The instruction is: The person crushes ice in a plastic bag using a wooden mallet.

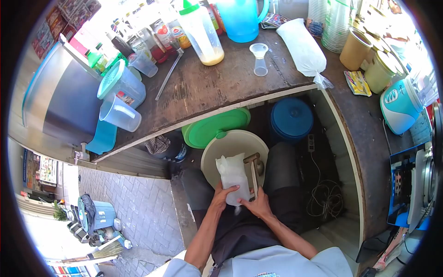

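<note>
My left hand [225,195] is wrapped round the side of a frosty plastic bag of ice [233,173], held upright over my lap. My right hand [258,204] grips the wooden handle of a hammer [254,174], its head up, and its fingers also reach the lower edge of the bag. Behind both stands a cream bucket [209,154] between my knees, with its open top towards me. A green lid [203,131] leans at the bucket's far side. Another white, filled bag [302,48] lies on the counter above.
The wooden counter [184,99] curves around in front and right, its edge above my knees. On it stand a shaker bottle [200,34], a blue pitcher [240,21], measuring jugs [121,113] and a blender base [400,106]. Underneath are a blue drum [291,117] and a coiled cable [325,198].
</note>
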`<state>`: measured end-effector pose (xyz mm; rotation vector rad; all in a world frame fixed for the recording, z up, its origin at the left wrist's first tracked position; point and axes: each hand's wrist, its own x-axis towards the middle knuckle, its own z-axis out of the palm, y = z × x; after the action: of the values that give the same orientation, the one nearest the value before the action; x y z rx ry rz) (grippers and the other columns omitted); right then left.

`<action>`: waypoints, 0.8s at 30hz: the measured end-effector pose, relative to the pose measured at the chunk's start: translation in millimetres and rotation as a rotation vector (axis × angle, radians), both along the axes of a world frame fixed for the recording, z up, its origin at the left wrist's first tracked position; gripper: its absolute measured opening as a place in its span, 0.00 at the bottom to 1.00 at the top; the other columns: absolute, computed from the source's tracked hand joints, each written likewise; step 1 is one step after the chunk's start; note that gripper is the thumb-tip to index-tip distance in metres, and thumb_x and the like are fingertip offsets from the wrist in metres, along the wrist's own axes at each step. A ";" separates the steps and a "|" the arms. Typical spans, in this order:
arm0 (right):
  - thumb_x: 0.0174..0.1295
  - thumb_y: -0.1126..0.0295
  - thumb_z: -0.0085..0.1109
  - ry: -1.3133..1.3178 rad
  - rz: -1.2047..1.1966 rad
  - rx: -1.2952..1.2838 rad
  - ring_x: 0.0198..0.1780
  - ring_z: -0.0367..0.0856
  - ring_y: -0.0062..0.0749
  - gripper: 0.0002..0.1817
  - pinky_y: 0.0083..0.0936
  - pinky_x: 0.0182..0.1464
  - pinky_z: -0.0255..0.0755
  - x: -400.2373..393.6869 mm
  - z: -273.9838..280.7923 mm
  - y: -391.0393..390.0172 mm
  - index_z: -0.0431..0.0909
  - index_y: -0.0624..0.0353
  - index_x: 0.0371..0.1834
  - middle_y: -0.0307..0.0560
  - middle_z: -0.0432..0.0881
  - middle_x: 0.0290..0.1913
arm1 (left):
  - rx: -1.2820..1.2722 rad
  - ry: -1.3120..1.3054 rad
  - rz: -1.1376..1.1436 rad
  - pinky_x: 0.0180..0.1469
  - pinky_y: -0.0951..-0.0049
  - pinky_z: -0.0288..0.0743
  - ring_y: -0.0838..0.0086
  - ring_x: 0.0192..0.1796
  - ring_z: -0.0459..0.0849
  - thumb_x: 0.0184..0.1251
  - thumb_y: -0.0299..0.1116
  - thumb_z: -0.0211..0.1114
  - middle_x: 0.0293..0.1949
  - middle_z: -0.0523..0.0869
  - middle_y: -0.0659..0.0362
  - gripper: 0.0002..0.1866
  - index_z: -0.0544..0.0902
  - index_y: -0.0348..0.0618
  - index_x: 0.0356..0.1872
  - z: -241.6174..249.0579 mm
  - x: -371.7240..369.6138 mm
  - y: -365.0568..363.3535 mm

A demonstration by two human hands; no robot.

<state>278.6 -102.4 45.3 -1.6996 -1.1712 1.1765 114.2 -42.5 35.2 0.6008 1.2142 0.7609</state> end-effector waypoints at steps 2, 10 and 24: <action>0.24 0.44 0.83 -0.007 0.082 -0.099 0.40 0.83 0.46 0.49 0.33 0.41 0.76 -2.0 3.4 3.1 0.67 0.69 0.43 0.61 0.80 0.37 | 0.022 -0.047 0.092 0.60 0.63 0.70 0.62 0.59 0.75 0.45 0.28 0.75 0.57 0.75 0.50 0.43 0.62 0.39 0.65 6.5 7.5 -10.2; 0.26 0.51 0.84 0.065 0.261 0.160 0.34 0.79 0.33 0.44 0.28 0.38 0.74 23.7 81.3 29.8 0.66 0.64 0.42 0.48 0.77 0.33 | 0.269 -0.491 0.295 0.68 0.56 0.59 0.60 0.67 0.67 0.53 0.70 0.58 0.67 0.65 0.54 0.53 0.52 0.44 0.72 86.8 11.7 -36.8; 0.48 0.58 0.67 0.909 0.350 -0.406 0.15 0.53 0.11 0.24 0.15 0.17 0.48 26.5 12.0 15.7 0.65 0.55 0.42 0.30 0.61 0.22 | 0.065 -0.415 0.476 0.60 0.57 0.68 0.59 0.55 0.77 0.66 0.58 0.55 0.53 0.79 0.51 0.33 0.69 0.41 0.61 29.5 4.1 1.6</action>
<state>305.2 -86.7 57.3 -0.9744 -0.6717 2.2006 118.2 -41.0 64.7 0.1825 0.9528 1.2604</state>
